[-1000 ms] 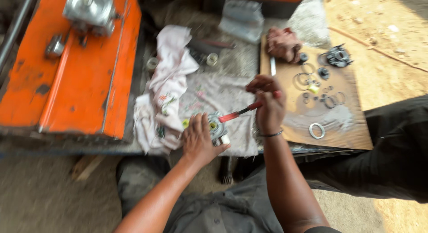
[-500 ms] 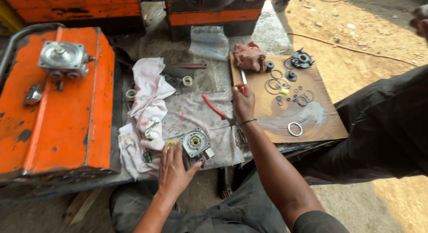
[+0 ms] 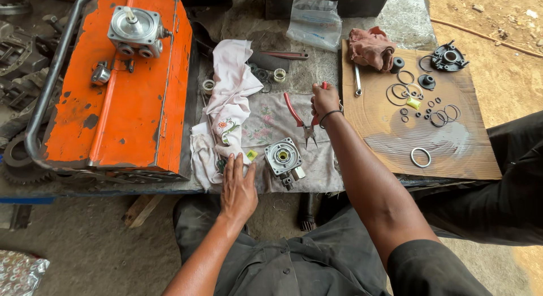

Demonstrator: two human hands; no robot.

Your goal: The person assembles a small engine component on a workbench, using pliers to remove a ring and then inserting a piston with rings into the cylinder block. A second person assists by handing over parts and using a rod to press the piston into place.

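**While my right grip is closing on the pliers, keep the housing steady**

I'm wrapping my right hand around one red handle of the pliers, tips resting on the floral cloth. My left hand is lying flat and open, holding nothing, just beside the grey metal housing at the bench edge. Judgement: I'm needing both handles gripped, and the housing pinned, before working its bore.

Left hand flat — right hand fisted
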